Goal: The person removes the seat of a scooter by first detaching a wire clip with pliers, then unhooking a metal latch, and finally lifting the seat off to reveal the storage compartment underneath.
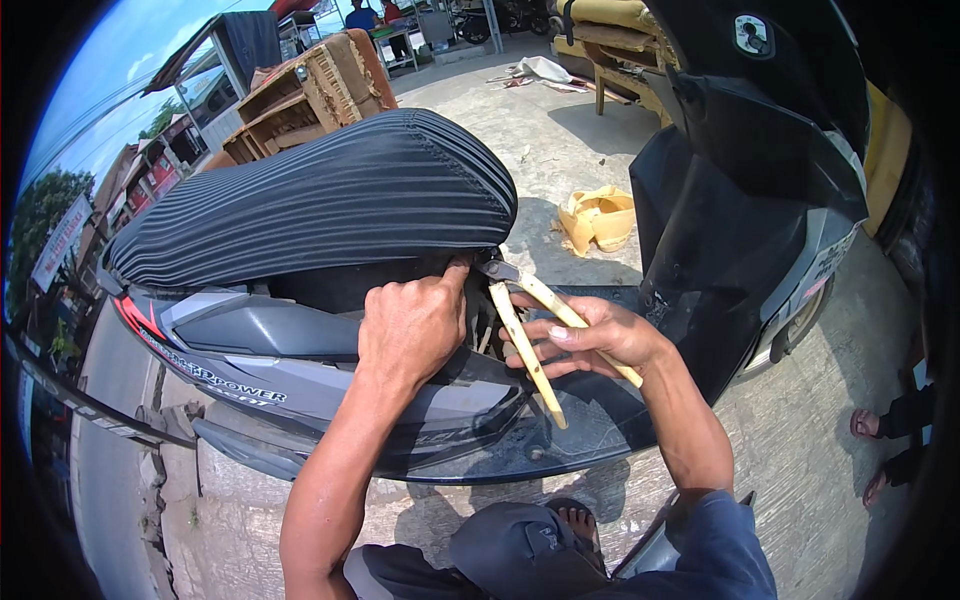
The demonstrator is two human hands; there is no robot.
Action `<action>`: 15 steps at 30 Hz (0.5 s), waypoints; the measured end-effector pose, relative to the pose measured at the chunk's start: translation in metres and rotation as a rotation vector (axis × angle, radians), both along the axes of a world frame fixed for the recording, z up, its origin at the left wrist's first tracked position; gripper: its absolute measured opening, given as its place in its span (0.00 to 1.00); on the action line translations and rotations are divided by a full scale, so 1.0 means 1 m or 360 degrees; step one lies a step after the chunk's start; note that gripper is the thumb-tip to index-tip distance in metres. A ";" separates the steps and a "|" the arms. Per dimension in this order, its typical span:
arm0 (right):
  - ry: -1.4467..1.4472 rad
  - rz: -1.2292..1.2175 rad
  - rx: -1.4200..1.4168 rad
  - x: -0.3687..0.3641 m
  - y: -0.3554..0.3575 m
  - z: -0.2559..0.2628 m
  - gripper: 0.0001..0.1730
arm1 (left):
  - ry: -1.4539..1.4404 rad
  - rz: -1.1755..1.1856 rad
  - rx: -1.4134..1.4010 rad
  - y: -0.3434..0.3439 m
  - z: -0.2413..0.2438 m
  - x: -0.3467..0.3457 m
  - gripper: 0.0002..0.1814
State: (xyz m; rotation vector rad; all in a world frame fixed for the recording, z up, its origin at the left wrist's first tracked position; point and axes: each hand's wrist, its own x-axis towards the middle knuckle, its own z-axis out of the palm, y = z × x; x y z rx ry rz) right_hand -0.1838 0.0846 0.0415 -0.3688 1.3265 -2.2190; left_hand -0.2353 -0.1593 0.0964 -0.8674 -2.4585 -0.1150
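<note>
A scooter seat [322,195] with a black and grey striped cover stands raised off the grey scooter body [259,330]. My left hand [415,319] is beneath the seat's front edge, its fingertips hidden there, so I cannot tell what they grip. My right hand [592,337] has hold of pliers [525,345] with pale yellow handles. One handle lies under the thumb, and the other angles away with the fingers behind it. The metal jaws of the pliers reach the seat's lower front corner; what lies between them is too small to tell.
Just right of my right hand rises the scooter's dark front shield [682,247]. Torn yellow foam [597,219] lies on the concrete behind. A worn armchair frame [322,97] stands beyond the seat. Another person's feet [868,450] are at the far right.
</note>
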 end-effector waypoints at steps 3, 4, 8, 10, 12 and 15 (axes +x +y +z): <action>0.0011 0.0043 -0.0036 -0.001 0.002 0.004 0.40 | -0.0041 0.0011 0.0015 0.000 -0.002 -0.001 0.18; 0.0012 0.0062 -0.0060 -0.002 0.001 0.006 0.39 | -0.0046 0.0024 0.0025 0.000 -0.001 0.000 0.16; 0.0005 -0.0066 -0.0056 0.004 -0.017 0.000 0.35 | -0.0068 0.0052 -0.0001 -0.001 0.002 0.000 0.15; 0.0006 -0.0146 -0.0017 0.007 -0.024 -0.004 0.33 | -0.0049 0.0005 -0.0006 -0.001 -0.001 -0.001 0.18; 0.0059 -0.0154 -0.0011 0.007 -0.026 -0.007 0.34 | -0.0046 -0.0010 -0.0026 -0.002 -0.002 -0.003 0.20; 0.0177 -0.0179 0.0015 0.004 -0.031 -0.014 0.38 | -0.0058 0.0001 -0.0031 0.000 -0.002 -0.003 0.18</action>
